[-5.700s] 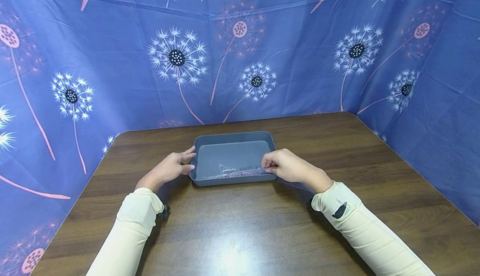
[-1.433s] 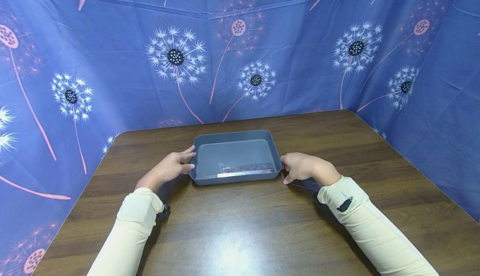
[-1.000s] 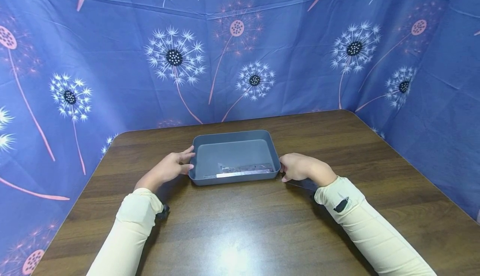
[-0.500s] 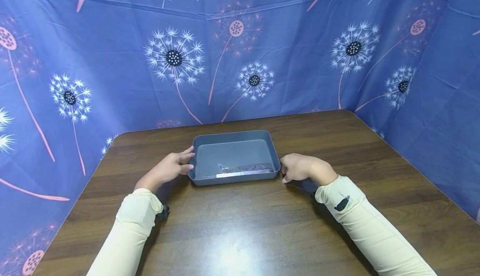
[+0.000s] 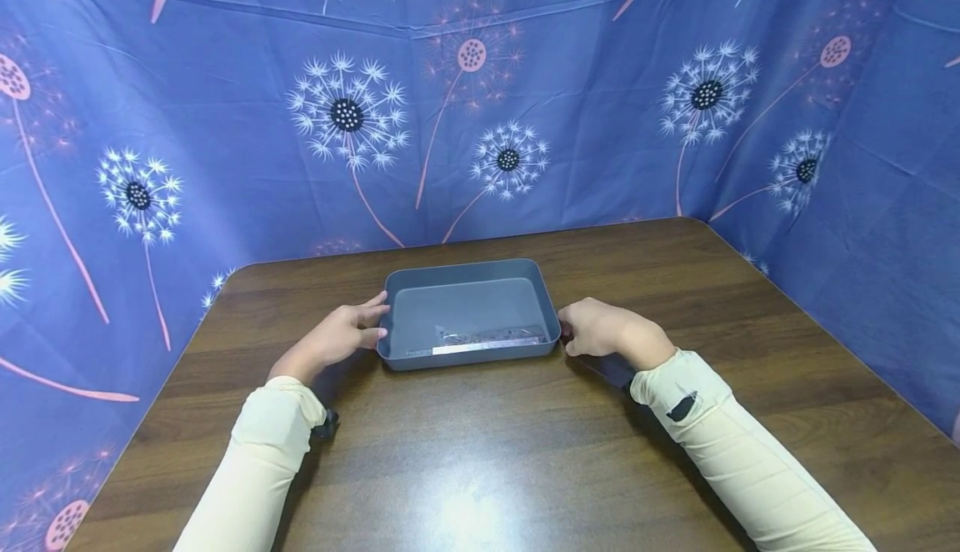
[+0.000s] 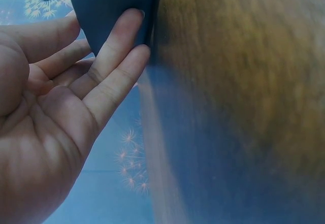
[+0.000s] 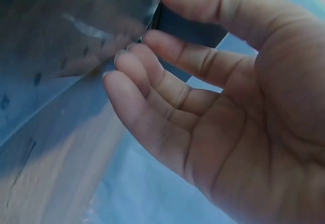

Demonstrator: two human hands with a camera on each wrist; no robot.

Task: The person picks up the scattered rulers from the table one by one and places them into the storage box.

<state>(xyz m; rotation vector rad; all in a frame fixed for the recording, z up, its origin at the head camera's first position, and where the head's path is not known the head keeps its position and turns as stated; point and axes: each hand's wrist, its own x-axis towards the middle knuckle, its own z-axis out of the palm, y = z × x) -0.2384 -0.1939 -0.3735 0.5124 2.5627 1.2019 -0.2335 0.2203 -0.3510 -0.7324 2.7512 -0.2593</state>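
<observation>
A shallow grey rectangular tray (image 5: 465, 303) sits on the wooden table. My left hand (image 5: 336, 340) touches its left end with fingers nearly straight; in the left wrist view, two fingertips (image 6: 133, 21) lie against the grey wall. My right hand (image 5: 600, 331) is just outside the tray's right end. In the right wrist view it pinches the corner of a clear plastic ruler-like piece (image 7: 48, 46) with printed marks, between thumb and index finger, the other fingers loosely bent. Inside the tray, along the near wall, lies a clear ruler-like strip (image 5: 491, 338) with a bright reflecting edge.
The brown wooden table (image 5: 360, 469) extends around the tray, with a bright light reflection near its front. A blue cloth (image 5: 600, 118) with dandelion prints hangs behind and to the right and left of the table.
Several seconds ago my right hand was over the tray's near right corner; it has moved right, outside the tray. Lately its thumb has shifted slightly up. My left hand and the tray have barely moved.
</observation>
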